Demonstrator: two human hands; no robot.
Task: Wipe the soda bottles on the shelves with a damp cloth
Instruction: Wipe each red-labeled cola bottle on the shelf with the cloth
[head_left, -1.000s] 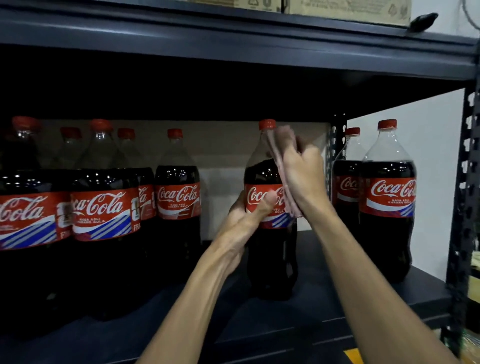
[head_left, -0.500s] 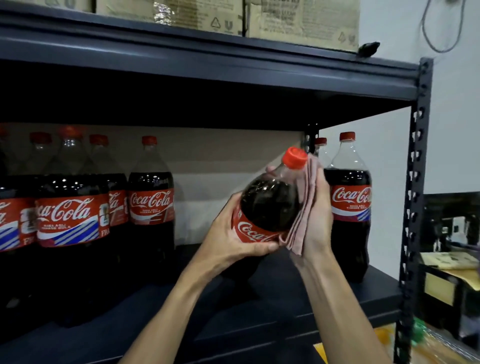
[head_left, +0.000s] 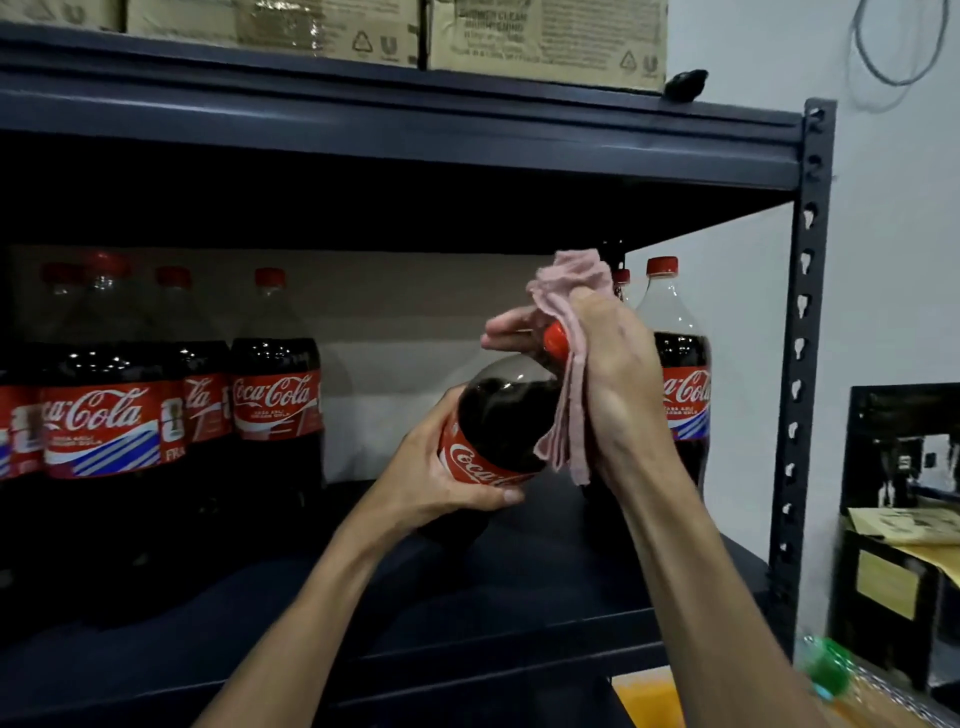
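- The left hand (head_left: 441, 478) gripped a tilted Coca-Cola bottle (head_left: 498, 415) round its red label, thumb lying across the label's front.
- The bottle leaned with its neck up toward the right hand (head_left: 618, 384) and its base down below the left hand, above the dark shelf board (head_left: 467, 623); whether the base touched the board could not be told.
- The right hand held a pink cloth (head_left: 571, 291) against the bottle's neck, fingers curled over the red cap (head_left: 556, 338).
- The cloth bunched up above the right hand, and folds of it hung down between the palm and the bottle's shoulder.
- Left of the left hand, a row of upright Coca-Cola bottles (head_left: 275, 395) stood on the same shelf.
- Just behind the right hand stood two more upright bottles (head_left: 680, 364), partly hidden by it.
- Above both hands, cardboard boxes (head_left: 545, 36) sat on the upper shelf.
- Right of the right hand rose the rack's perforated post (head_left: 802, 364).
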